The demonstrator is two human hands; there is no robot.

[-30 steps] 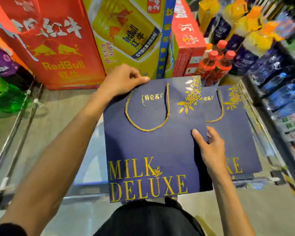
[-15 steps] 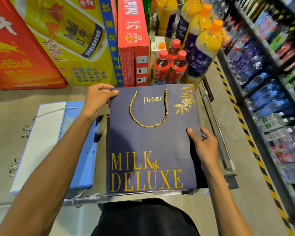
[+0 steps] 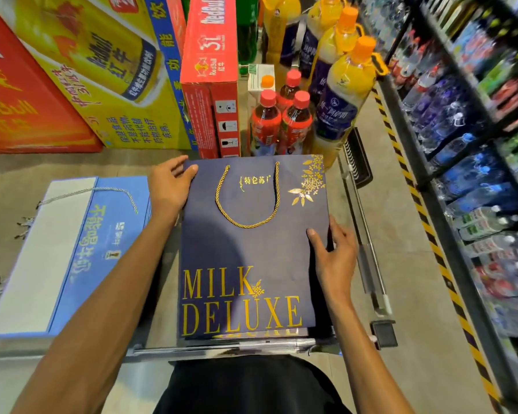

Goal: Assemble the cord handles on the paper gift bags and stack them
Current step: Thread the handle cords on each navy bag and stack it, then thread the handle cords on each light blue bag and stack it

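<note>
A navy paper gift bag [image 3: 245, 252] with gold "MILK DELUXE" lettering lies flat in front of me, its gold cord handle [image 3: 247, 201] looped on its upper face. It rests on another navy bag whose bottom edge [image 3: 251, 333] peeks out below. My left hand [image 3: 169, 186] holds the top left corner, thumb on the face. My right hand [image 3: 334, 255] grips the right edge at mid-height, thumb on top and fingers curled round the side. A light blue gift bag [image 3: 81, 246] with a pale cord handle lies flat to the left.
Red and yellow drink cartons [image 3: 108, 70] stand behind the bags, with red-capped bottles [image 3: 281, 121] and orange juice bottles [image 3: 347, 85] beside them. A metal trolley rail [image 3: 222, 346] runs under the bags' near edge. Shelves of bottled drinks [image 3: 476, 174] line the right side.
The navy bag moved left and settled squarely onto the bag beneath, which showed to its right a second ago. Both hands kept their hold. The view swung right.
</note>
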